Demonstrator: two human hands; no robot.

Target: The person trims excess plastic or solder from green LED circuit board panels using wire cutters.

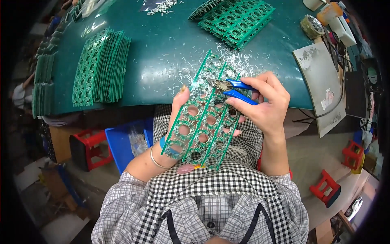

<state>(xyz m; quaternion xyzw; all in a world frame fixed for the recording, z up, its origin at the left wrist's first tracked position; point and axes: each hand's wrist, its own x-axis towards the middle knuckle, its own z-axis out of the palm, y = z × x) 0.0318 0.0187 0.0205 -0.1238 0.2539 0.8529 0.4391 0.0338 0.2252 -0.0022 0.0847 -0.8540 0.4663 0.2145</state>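
A green circuit board panel (198, 131) with rows of round holes is tilted over my lap at the table's front edge. My left hand (180, 106) grips it from beneath, the thumb along its left edge and fingers showing through the holes. In my right hand (268, 101) is a pair of flush cutters (239, 92) with blue handles. Their metal jaws rest at the panel's upper part, among its small component leads. Whether the jaws touch a lead is too small to tell. Clipped wire bits (248, 61) lie scattered on the table beyond the panel.
Upright panels (101, 67) stand in a row at the left; another stack (235, 20) lies at the back. A roll of tape (312, 27) and a grey board (321, 81) are on the right. A blue bin (118, 146) and red stools (91, 150) stand below the table.
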